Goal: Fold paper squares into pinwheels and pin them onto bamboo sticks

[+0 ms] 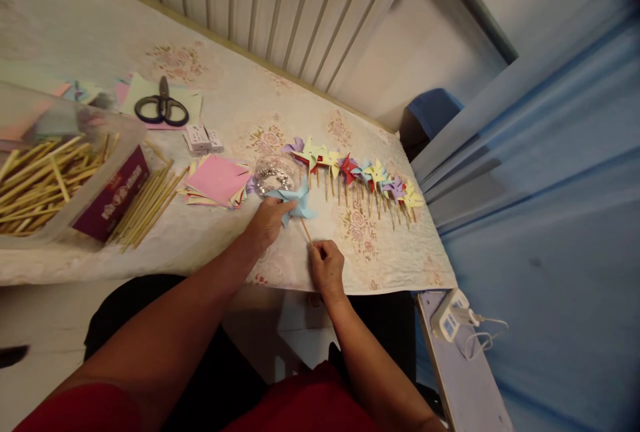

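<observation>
A light blue paper pinwheel (299,204) on a thin wooden stick is between my two hands, just above the table's near edge. My left hand (270,220) is closed on the paper blades at their left side. Lower down, my right hand (327,264) pinches the end of the stick. Behind the pinwheel stands a round clear dish (275,173) of small shiny metal pieces, partly covered by the blades. To its left lies a stack of coloured paper squares (218,180), pink on top. Finished-looking pinwheels (375,172) in several colours lie in a row to the right.
A clear plastic box (60,235) of sticks stands at the left, with loose sticks (150,209) beside it. Scissors (163,105) rest on paper near small white boxes (200,139). A radiator (240,5) runs behind the table. A power strip (453,315) sits at the lower right.
</observation>
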`<state>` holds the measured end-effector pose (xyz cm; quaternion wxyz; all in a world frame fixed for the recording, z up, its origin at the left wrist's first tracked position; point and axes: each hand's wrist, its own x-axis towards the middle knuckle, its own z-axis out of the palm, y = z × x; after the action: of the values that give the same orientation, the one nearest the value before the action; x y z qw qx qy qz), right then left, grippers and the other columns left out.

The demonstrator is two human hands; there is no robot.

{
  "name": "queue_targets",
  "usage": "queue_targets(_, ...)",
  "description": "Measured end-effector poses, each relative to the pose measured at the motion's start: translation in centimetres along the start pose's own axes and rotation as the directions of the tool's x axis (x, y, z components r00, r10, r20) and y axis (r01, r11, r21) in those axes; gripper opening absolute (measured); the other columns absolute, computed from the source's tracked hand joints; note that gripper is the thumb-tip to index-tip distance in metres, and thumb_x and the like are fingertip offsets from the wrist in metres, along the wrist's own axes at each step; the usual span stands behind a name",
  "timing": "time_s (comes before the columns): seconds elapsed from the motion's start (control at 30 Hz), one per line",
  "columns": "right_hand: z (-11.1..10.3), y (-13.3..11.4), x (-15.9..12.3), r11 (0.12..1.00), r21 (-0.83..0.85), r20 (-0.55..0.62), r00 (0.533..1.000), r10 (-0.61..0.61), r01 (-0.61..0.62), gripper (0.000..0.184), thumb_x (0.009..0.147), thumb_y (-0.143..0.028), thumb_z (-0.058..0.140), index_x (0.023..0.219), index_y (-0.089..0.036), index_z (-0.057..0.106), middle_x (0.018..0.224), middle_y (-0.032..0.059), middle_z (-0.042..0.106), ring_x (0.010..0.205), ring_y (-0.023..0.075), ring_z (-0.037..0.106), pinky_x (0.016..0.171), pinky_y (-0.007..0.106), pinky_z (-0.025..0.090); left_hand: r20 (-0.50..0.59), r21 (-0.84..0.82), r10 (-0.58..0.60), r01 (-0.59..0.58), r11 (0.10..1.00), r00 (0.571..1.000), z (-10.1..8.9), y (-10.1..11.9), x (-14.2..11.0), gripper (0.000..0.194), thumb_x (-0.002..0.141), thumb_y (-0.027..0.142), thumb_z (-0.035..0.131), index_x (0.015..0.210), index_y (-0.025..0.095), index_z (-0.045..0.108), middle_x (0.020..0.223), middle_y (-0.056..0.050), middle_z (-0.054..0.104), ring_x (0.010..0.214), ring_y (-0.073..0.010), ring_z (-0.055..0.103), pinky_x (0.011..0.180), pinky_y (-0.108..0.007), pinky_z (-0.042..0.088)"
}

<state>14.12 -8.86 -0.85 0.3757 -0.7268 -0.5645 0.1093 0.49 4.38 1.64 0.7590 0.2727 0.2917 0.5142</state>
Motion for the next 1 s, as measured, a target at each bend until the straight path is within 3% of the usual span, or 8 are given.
queue_targets(0.33,0.29,0.72,0.43,0.995,0.094,-0.032,0.999,0.044,-0.041,0.019,0.085,-0.03,0.056,0.073,-0.02,0.065,0.072,0.0001,0.059,0.07,0.0157,0.053,0.069,0.028,0.041,0.026,0.051,-0.072,0.071,0.996,0.997,-0.21,0.31,-0.63,0.035,0.069,0.047,0.079,0.084,0.018,0.066,0.078,-0.001,0.067,0.073,-0.0145,0.062,0.073,-0.027,0.052)
queue_targets(0.67,0.49,0.69,0.45,0.994,0.104,-0.06,0.998,0.037,-0.03,0.018,0.086,-0.027,0.056,0.074,-0.019,0.066,0.071,0.0001,0.059,0.069,0.0154,0.053,0.068,0.028,0.04,-0.098,0.238,-0.09,0.111,0.965,0.991,-0.65,0.38,-0.56,0.025,0.073,0.038,0.075,0.074,0.017,0.06,0.073,-0.001,0.064,0.065,-0.0134,0.061,0.066,-0.025,0.048)
queue_targets(1.0,0.73,1.0,0.49,0.992,0.129,-0.086,0.996,0.022,-0.011,0.016,0.084,-0.026,0.057,0.073,-0.019,0.066,0.07,-0.0009,0.059,0.066,0.0143,0.053,0.065,0.027,0.04,-0.079,0.326,-0.11,0.13,0.936,0.991,-0.38,0.65,-0.93,0.026,0.076,0.041,0.069,0.075,0.018,0.056,0.074,0.0,0.062,0.067,-0.0133,0.059,0.069,-0.026,0.048)
